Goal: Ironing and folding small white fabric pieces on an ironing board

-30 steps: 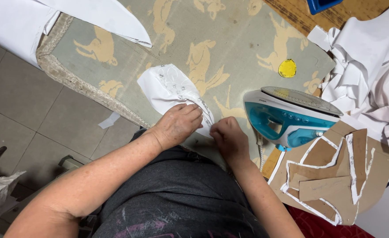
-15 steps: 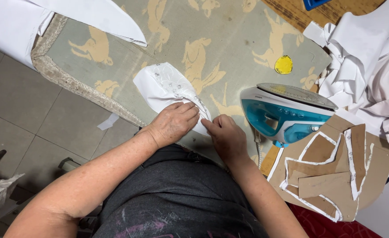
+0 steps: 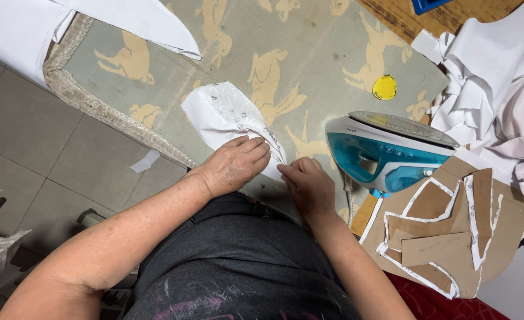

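A small white fabric piece (image 3: 229, 115), stitched with beads along one edge, was pressed flat under the left hand (image 3: 233, 164), whose fingers were spread over its near corner rather than curled around it. The same corner was pinched by the fingertips of the right hand (image 3: 307, 182), just beside the left. The fabric piece was laid on the ironing board (image 3: 309, 35), close to its near edge, on a grey-green cover printed with tan animals. To the right of the fabric piece a blue and white iron (image 3: 389, 151) was stood, well apart from both hands. Beyond the iron, brown cardboard patterns (image 3: 446, 228) edged in white were spread, and white cloth scraps (image 3: 487, 65) were heaped above them. A small yellow disc (image 3: 384, 87) was seen on the cover above the iron.
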